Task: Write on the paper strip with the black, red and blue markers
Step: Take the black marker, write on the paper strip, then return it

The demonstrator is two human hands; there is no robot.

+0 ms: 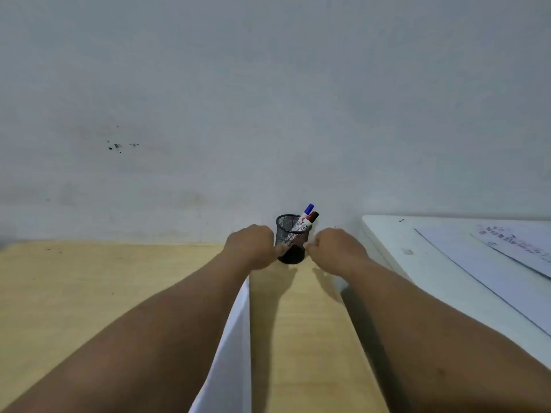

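Both hands are curled into loose fists at the far end of the wooden desk (89, 293), one on each side of a black mesh pen cup (290, 242). The left hand (250, 248) has its fingers folded under and its thumb tip pressed toward the cup's lower left wall; the right hand (337, 248) mirrors it, fingers folded, knuckles close to the cup's lower right wall. Whether either hand pinches anything cannot be told from this angle (the fingertips are tucked out of sight beneath the palms), though the left one sits right at the far end of the paper strip (235, 338).

That strip is a long white band running from the bottom edge of the view up along the inner side of the left forearm to the left hand. Only its left portion shows clearly; a narrow pale edge also appears under the right wrist, and bare wood lies between the two forearms.

The cup stands upright near the wall (268, 99), between the two fists. Inside it, markers lean to the right: the blue marker (309, 209) sticks up highest, the red marker (313, 216) lies just beside and below it, and a white barrel shows under them. A black marker cannot be made out for certain.

To the right, a white surface (417, 263) adjoins the desk, carrying printed sheets (512, 242).
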